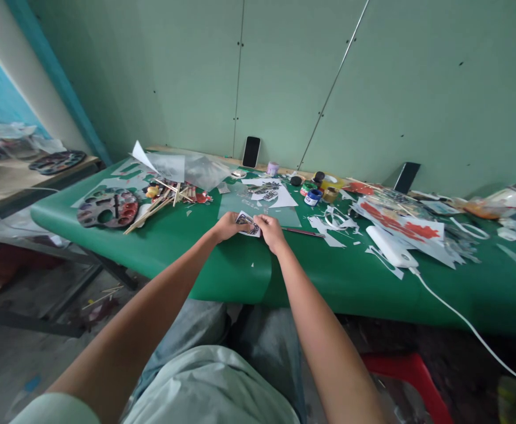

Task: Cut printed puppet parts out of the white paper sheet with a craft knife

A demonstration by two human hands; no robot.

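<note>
Between both hands, close above the green tabletop (240,277), is a small white-edged piece of paper with a dark printed picture (247,226). My left hand (227,227) pinches its left side, and my right hand (270,231) is closed at its right edge. A thin dark stick-like tool, perhaps a brush or knife (304,232), lies just right of my right hand. Beyond my hands is a translucent sheet (231,206), with a white sheet (286,197) and dark cut-out pictures (264,189) on it.
Paint jars (313,196) stand behind paper scraps (335,221). A palette (107,208) and wooden sticks (165,200) lie left. At right are a white corded device (390,247) and red-painted paper (401,224). A phone (251,152) leans on the wall. A red stool (410,377) is below.
</note>
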